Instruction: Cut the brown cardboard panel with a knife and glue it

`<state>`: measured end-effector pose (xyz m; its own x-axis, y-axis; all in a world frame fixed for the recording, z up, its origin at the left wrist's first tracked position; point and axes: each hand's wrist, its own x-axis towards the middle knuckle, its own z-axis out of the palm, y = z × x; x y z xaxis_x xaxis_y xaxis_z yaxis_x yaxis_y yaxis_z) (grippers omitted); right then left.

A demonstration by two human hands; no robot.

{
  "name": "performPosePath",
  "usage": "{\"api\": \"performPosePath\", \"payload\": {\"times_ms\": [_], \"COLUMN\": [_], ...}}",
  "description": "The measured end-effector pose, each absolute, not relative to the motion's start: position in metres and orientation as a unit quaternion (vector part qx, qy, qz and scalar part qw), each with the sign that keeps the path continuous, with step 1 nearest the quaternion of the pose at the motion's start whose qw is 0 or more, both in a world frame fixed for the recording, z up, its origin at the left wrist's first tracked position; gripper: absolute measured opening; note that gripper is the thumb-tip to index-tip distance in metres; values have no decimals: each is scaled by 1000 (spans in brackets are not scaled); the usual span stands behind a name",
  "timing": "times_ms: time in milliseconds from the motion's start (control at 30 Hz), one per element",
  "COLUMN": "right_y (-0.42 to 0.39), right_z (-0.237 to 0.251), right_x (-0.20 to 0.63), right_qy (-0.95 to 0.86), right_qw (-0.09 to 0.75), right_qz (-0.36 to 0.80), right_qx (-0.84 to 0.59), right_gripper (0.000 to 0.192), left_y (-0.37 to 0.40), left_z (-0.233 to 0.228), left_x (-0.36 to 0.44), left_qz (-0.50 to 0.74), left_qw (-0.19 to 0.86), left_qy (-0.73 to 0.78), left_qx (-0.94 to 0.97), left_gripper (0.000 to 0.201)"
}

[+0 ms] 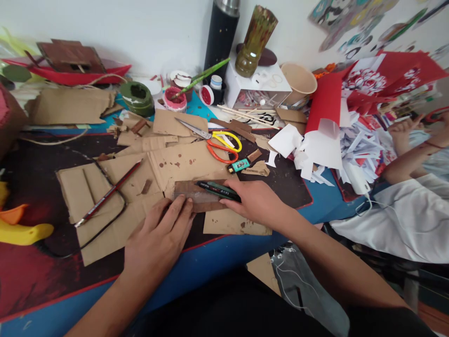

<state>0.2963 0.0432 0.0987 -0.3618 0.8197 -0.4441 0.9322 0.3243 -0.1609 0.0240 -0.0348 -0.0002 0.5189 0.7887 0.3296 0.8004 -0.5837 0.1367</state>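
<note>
My left hand [163, 229] lies palm down, its fingertips pressing the left part of a brown-painted cardboard strip [206, 206] and a clear, ruler-like piece [185, 189] on top. In my right hand [250, 199], thumb and fingers close round a slim dark pen-like tool [213, 188] with pale lettering. It lies over the strip and points left; whether it is a pen or a craft knife I cannot tell. Plain cardboard [182, 159] sits behind the strip, and another stained cardboard piece [238, 222] lies in front.
Scissors [217, 140] and a teal eraser [240, 164] lie beyond my hands. A red pencil [108, 193] and black cord cross the cardboard at left. Open paint jars [175, 99] and a dark flask [221, 37] stand behind. At right are paper scraps [358, 142] and another person's hand [403, 131].
</note>
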Motion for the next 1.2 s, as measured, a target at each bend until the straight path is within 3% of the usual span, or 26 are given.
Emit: {"api": "performPosePath", "payload": {"times_ms": [200,467,833,1200], "right_y": [44,46,48,48], "right_z": [98,96,99,99], "right_x": [297,298,299,299], "right_qy": [800,801,802,801], "right_qw": [144,131,136,139], "right_qz": [-198,-204,-200,-202], "right_qx": [548,547,546,546], "right_gripper": [43,44,44,45], "left_y": [-33,-34,-32,-32], "left_z": [5,2,11,13], "left_x": [24,24,26,27], "left_qz": [-179,-172,-185,-195], "left_qw": [19,17,31,-15], "left_qy": [-455,-446,-478,-493], "left_qx": [-872,-878,-858,-848], "left_gripper": [66,78,63,66]}}
